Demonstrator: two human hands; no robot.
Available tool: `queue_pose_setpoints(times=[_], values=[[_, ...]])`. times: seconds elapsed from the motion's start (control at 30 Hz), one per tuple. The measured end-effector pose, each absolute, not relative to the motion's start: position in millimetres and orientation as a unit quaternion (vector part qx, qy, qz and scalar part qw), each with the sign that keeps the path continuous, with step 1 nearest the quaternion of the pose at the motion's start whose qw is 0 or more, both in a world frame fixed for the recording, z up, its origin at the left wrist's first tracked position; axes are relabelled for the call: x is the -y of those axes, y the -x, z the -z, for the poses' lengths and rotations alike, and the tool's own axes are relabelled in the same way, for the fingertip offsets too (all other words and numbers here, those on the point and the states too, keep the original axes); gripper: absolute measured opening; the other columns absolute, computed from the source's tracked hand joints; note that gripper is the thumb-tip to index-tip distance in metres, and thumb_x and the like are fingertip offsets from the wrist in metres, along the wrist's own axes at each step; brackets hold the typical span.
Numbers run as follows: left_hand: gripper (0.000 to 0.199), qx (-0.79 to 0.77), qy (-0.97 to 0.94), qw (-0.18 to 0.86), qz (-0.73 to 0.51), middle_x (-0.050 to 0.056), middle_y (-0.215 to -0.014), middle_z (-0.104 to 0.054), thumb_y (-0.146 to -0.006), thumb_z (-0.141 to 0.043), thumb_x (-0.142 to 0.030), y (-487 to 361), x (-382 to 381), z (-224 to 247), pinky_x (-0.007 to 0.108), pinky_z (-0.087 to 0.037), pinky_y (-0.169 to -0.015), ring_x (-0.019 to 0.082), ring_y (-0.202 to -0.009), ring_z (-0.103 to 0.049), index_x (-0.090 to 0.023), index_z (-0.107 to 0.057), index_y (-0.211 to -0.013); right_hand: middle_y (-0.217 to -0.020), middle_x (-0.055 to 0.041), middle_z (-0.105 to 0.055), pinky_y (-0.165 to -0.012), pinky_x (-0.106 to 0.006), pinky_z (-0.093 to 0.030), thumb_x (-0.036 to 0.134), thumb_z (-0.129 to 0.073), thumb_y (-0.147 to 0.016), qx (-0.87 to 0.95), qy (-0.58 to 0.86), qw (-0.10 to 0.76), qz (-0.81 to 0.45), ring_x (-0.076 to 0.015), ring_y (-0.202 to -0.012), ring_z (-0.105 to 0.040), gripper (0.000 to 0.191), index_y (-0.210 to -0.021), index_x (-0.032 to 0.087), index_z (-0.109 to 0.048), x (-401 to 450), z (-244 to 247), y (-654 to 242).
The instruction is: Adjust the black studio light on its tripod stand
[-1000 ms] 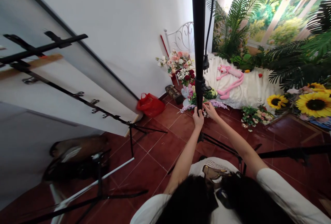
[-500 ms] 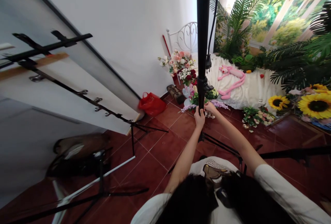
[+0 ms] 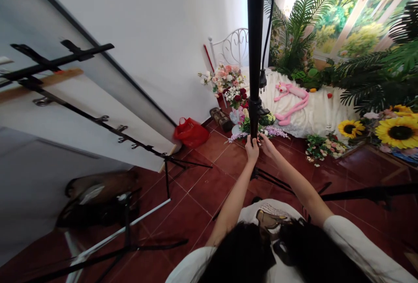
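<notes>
Extending beyond the top edge, black pole in left hand.

Tall black stand, upright, legs spread, on red tiled floor.

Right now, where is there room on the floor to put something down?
The bare red tiles between the red bag and the left forearm. It's crowded beyond the black pole, where flowers bunch up near the white cloth.
</notes>
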State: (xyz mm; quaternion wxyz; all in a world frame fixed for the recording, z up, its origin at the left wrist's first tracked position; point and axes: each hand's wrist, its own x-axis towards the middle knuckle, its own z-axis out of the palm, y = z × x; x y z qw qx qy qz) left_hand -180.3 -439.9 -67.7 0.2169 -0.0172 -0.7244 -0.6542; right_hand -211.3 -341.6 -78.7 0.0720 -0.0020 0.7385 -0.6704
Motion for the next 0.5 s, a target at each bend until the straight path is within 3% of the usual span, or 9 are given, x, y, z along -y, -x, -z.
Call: queue_pose_setpoints(times=[0.1,0.2,0.5], values=[[0.056,0.724,0.014,0.216,0.655,0.008,-0.085,-0.069,-0.092,-0.032,-0.068,181,439,71,0.030,-0.052,-0.073,0.019,-0.078,-0.067,-0.019,-0.059,-0.096,-0.091,-0.0077,-0.073,-0.082,-0.032,-0.056,0.067,-0.024,-0.095,-0.662,-0.031,0.079,0.745,-0.0210,-0.097,-0.070,0.062,-0.107,0.022,-0.064,343,90,199],[0.055,0.718,0.007,0.214,0.662,0.009,-0.087,-0.070,-0.093,-0.033,-0.066,181,437,73,0.030,-0.053,-0.074,0.019,-0.081,-0.068,-0.019,-0.059,-0.099,-0.099,-0.0095,-0.074,-0.084,-0.034,-0.056,0.067,-0.025,-0.095,-0.600,-0.037,0.100,0.792,-0.0219,-0.097,-0.069,0.062,-0.108,0.021,-0.064,345,92,191],[0.055,0.703,-0.008,0.183,0.687,0.007,-0.086,-0.069,-0.092,-0.035,-0.067,177,436,71,0.027,-0.053,-0.072,0.016,-0.077,-0.067,-0.019,-0.060,-0.103,-0.072,0.0033,-0.071,-0.074,-0.023,-0.054,0.059,-0.055,-0.091,-0.350,-0.090,0.169,0.917,-0.0140,-0.074,-0.068,0.037,-0.086,0.025,-0.068,355,90,187]])
